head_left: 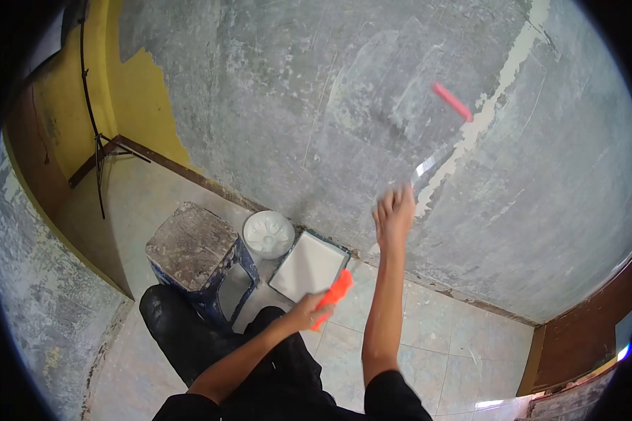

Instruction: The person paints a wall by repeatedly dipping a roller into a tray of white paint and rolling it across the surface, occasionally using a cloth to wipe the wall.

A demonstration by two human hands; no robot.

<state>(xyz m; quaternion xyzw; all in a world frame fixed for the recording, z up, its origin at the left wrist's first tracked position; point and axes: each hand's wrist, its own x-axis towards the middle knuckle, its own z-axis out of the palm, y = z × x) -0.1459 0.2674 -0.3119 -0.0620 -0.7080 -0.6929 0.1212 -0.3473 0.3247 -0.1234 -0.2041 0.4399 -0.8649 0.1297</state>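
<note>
My right hand [397, 210] is raised in front of the grey wall, blurred, with fingers curled round a tool. A shiny strip [425, 166] extends from the hand, and beyond it is a blurred pink-red bar [453, 102] close to the wall; I cannot tell how the two join. My left hand [303, 313], lower down, grips a bright orange elongated thing [336, 297] over the front edge of a shallow tray [277, 279]. White material [312, 263] covers the tray's inside. A pale band [500, 98] runs diagonally up the wall beside the pink-red bar.
Left of the tray, a round bowl [244, 228] with white contents stands by the wall base. Nearer my knees is a blue stool [193, 245] with a stained top. A black tripod [98, 140] stands in the left corner. Brown boards [590, 330] are at the right.
</note>
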